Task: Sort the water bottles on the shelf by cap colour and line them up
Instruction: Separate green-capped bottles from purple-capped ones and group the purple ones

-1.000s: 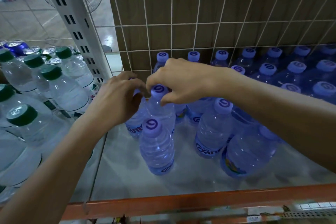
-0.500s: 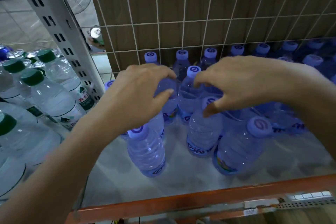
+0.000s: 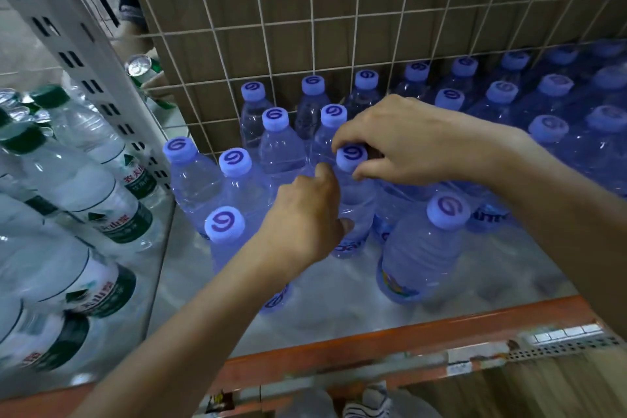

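Several blue-tinted bottles with pale purple caps stand on the grey shelf (image 3: 339, 302). My right hand (image 3: 417, 139) pinches the cap of one bottle (image 3: 354, 193) in the middle. My left hand (image 3: 305, 217) wraps around that same bottle's body from the left. A purple-capped bottle (image 3: 420, 248) stands apart at the front right, and another one (image 3: 225, 231) stands at the front left beside my left forearm. Clear bottles with green caps (image 3: 84, 180) fill the neighbouring bay at the left.
A white wire grid (image 3: 305, 24) backs the shelf, with brown board behind it. A white perforated upright (image 3: 84, 54) divides the two bays. An orange beam (image 3: 390, 339) runs along the shelf's front edge. Rows of purple-capped bottles (image 3: 549, 132) crowd the back right. Behind the grid, someone's hand holds a green can (image 3: 139, 66).
Both hands have come together on one middle bottle: the right hand moved left onto its cap, the left hand shifted right and lower onto its body. The view has tilted down.
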